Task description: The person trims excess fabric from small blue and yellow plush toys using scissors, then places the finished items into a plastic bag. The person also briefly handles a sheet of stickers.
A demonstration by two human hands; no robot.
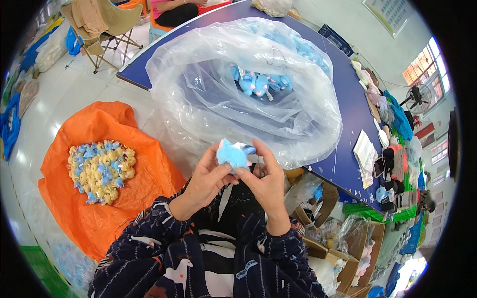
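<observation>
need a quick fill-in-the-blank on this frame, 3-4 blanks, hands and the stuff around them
1. Both hands, left hand and right hand, hold one small plush toy whose colour is ____.
2. The big clear plastic bag holding more blue plush toys lies on a table coloured ____.
3. The pile of yellow and blue toys lies on a sheet coloured ____.
4. That sheet is on the person's ____ side.

Missing words: blue; blue; orange; left
</observation>
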